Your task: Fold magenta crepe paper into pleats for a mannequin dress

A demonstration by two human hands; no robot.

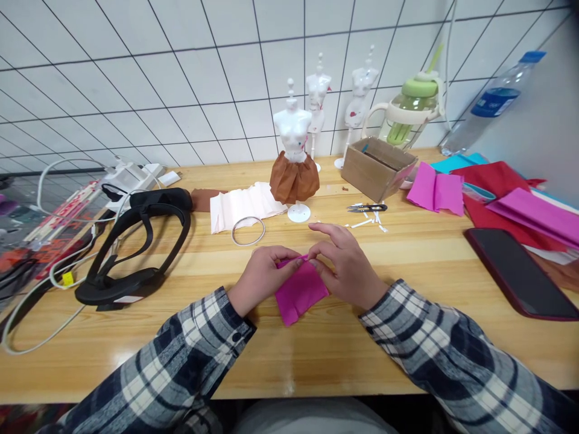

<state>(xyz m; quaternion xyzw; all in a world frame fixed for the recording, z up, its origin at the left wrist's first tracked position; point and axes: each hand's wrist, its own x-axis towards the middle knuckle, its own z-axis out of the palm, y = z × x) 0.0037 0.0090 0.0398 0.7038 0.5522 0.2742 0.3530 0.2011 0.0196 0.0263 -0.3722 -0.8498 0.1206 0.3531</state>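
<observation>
A small piece of magenta crepe paper [302, 292] hangs between my two hands above the wooden table. My left hand [266, 274] pinches its upper left edge between thumb and fingers. At the upper right edge, my right hand [341, 259] pinches the paper with thumb and index finger, its other fingers raised. Just beyond my hands stands a white mini dress form [292, 126] wearing a brown gathered paper skirt [294, 178]. A silver ring [248, 243] lies to the left, partly over pale pink crepe paper [246, 205].
Thread snips [367, 208] and white scraps lie near a cardboard box [379, 166]. Two more dress forms [316, 96] stand behind. On the right are folded coloured papers [506, 193] and a phone [520, 271]. A black headset frame [136, 253] with cables sits left.
</observation>
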